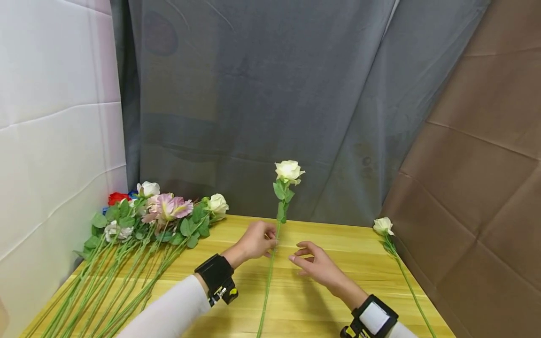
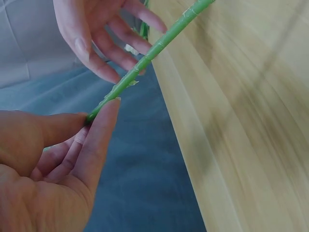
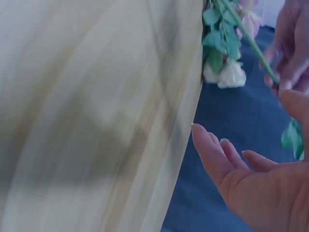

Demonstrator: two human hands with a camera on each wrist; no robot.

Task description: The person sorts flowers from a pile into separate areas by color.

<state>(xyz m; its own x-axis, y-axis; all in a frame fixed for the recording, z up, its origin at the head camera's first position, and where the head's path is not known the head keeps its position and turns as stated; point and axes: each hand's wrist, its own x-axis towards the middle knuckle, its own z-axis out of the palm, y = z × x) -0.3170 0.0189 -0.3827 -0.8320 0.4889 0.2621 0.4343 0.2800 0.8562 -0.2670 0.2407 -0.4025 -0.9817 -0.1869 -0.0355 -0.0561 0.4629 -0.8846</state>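
A cream-white artificial rose (image 1: 289, 171) on a long green stem stands nearly upright over the middle of the table. My left hand (image 1: 257, 240) pinches its stem (image 2: 149, 55) between thumb and fingers, below the leaves. Just right of the stem, my right hand (image 1: 317, 266) is held with fingers apart and loosely bent, nothing in them. The right wrist view shows that hand's fingers (image 3: 212, 154) spread near the table edge, with the left hand on the stem behind.
On the left of the wooden table (image 1: 338, 300) lies a pile of artificial flowers, among them a pink flower (image 1: 171, 206), a red flower (image 1: 118, 198) and a white rose (image 1: 218, 205). A single white rose (image 1: 383, 226) lies along the right edge. Grey cloth (image 1: 262, 94) hangs behind.
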